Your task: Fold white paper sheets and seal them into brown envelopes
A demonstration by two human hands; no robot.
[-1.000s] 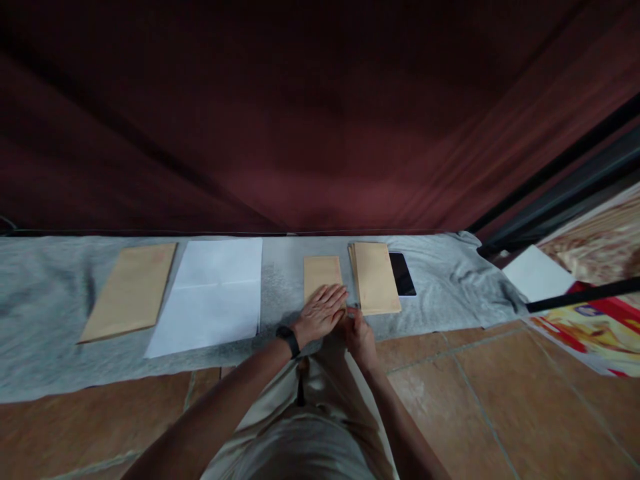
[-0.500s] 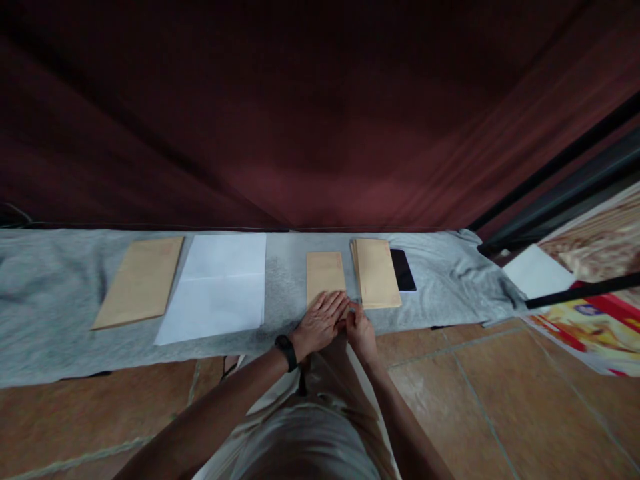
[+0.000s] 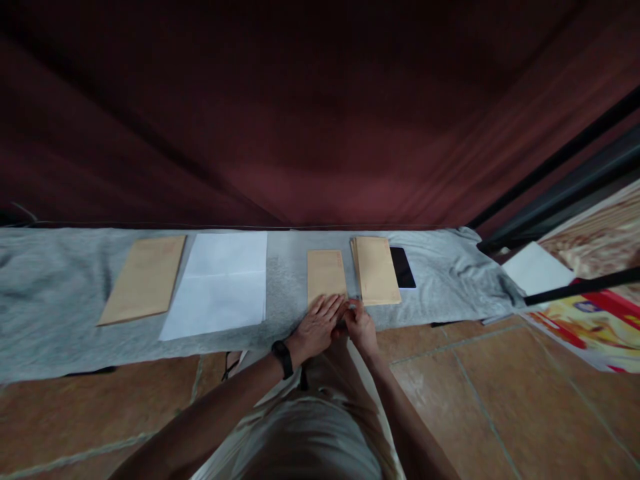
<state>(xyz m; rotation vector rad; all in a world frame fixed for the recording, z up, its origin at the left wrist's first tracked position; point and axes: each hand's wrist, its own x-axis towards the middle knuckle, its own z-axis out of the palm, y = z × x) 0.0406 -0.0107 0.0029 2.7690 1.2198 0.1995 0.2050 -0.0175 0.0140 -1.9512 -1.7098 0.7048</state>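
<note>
A brown paper envelope (image 3: pixel 326 270) lies straight in front of me on the grey cloth. My left hand (image 3: pixel 320 325), with a black band at the wrist, rests flat across its near end, fingers stretched out. Beside those fingertips, my right hand (image 3: pixel 361 328) is closed, its fingers curled at the envelope's near right corner. Both hands hide that end, so the exact pinch is hard to see. Just to the right is a small stack of brown envelopes (image 3: pixel 379 270), partly over a dark phone (image 3: pixel 403 268).
White paper sheets (image 3: pixel 217 283) with a crease lie to the left, and more brown envelopes (image 3: pixel 145 279) lie beyond them. A grey cloth (image 3: pixel 450 273) covers the narrow surface. Behind it hangs a dark red curtain (image 3: pixel 320 160). Black bars (image 3: pixel 575 293) stand at the right.
Both hands stay at the near end of the envelope, with only slight finger movement. The view has shifted a little; the envelopes and sheets otherwise lie as before.
</note>
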